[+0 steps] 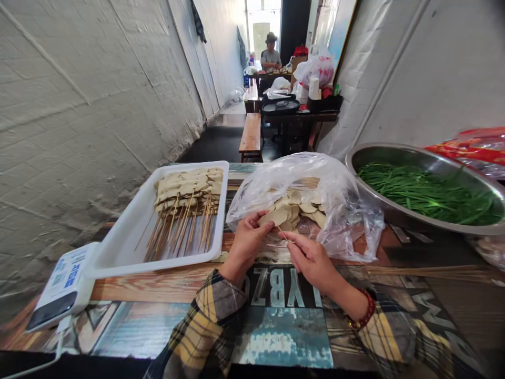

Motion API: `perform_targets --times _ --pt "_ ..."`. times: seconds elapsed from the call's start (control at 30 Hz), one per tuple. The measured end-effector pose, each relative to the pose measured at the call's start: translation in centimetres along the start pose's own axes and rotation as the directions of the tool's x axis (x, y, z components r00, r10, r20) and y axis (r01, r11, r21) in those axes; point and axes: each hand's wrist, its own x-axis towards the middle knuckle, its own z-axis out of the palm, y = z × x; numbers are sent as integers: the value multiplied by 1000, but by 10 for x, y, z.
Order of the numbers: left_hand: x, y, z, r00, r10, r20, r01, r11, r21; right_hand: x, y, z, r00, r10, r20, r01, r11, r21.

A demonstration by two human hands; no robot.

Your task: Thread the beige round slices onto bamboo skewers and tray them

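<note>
Pinching in both hands, left hand [249, 238] on a pale slice [275, 216], right hand [312, 259] on a thin skewer [282, 232]

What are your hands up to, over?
Left hand: pinching pale slice. Right hand: holding skewer at slice's edge. Nothing seen blocking; plastic bag close by.

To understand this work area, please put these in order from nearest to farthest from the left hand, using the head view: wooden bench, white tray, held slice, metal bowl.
From the left hand:
1. Held slice, in its grasp.
2. White tray, to its left.
3. Metal bowl, farther right.
4. Wooden bench, ahead, in the background.
</note>
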Motion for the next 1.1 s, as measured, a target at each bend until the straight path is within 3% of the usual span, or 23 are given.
perform_targets --times 0.63,0.97,1.1 --pt "1 -3 -2 990 140 -32 -125 949 290 5 7 1 997 79 18 -80 994 73" --pt "4 -7 -7 977 198 73 -211 901 379 9 4 -1 997 79 7 -79 996 40" --pt "2 -4 -4 982 159 101 -185 918 351 10 5 -1 998 57 -14 -57 997 46"
